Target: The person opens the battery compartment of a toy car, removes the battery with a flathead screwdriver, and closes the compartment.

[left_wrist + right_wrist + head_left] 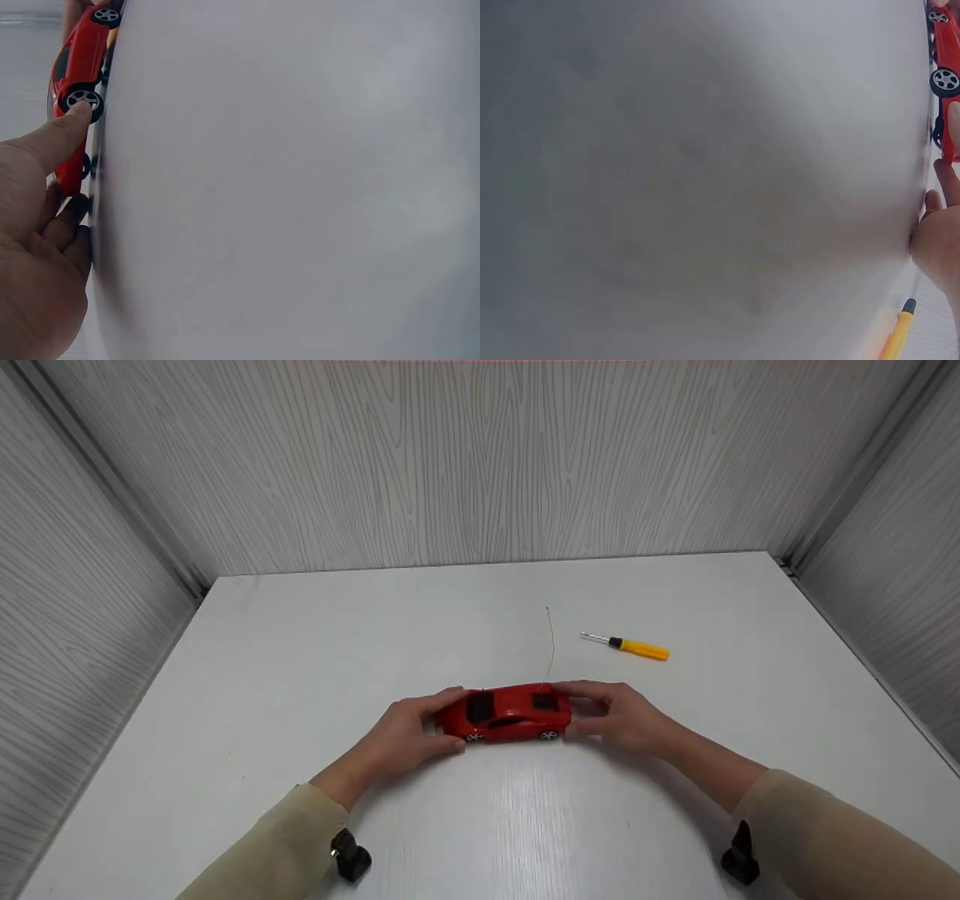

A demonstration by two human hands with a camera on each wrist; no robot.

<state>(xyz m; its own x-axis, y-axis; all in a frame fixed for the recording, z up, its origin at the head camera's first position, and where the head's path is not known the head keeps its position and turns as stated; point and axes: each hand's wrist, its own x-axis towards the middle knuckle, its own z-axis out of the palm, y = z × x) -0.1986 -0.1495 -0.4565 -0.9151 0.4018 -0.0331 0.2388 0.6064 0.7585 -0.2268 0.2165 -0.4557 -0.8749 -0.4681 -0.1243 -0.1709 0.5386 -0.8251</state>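
Observation:
A red toy car point(517, 714) with dark windows stands on its wheels on the white table, side-on in the head view. My left hand point(405, 737) grips its left end between thumb and fingers; in the left wrist view the thumb of that hand point(37, 247) lies against a wheel. At the other end my right hand point(626, 718) holds the car, thumb on the near side and forefinger on the far side. The right wrist view shows only part of the car point(948, 52) and of the right hand point(939, 240). A thin wire point(553, 641) rises behind the car's right end.
Beyond the right hand lies a screwdriver point(641, 649) with a yellow handle, its shaft pointing left. The white table point(337, 630) meets a grey wood-grain panel point(480, 465) at the back, and similar panels stand at both sides.

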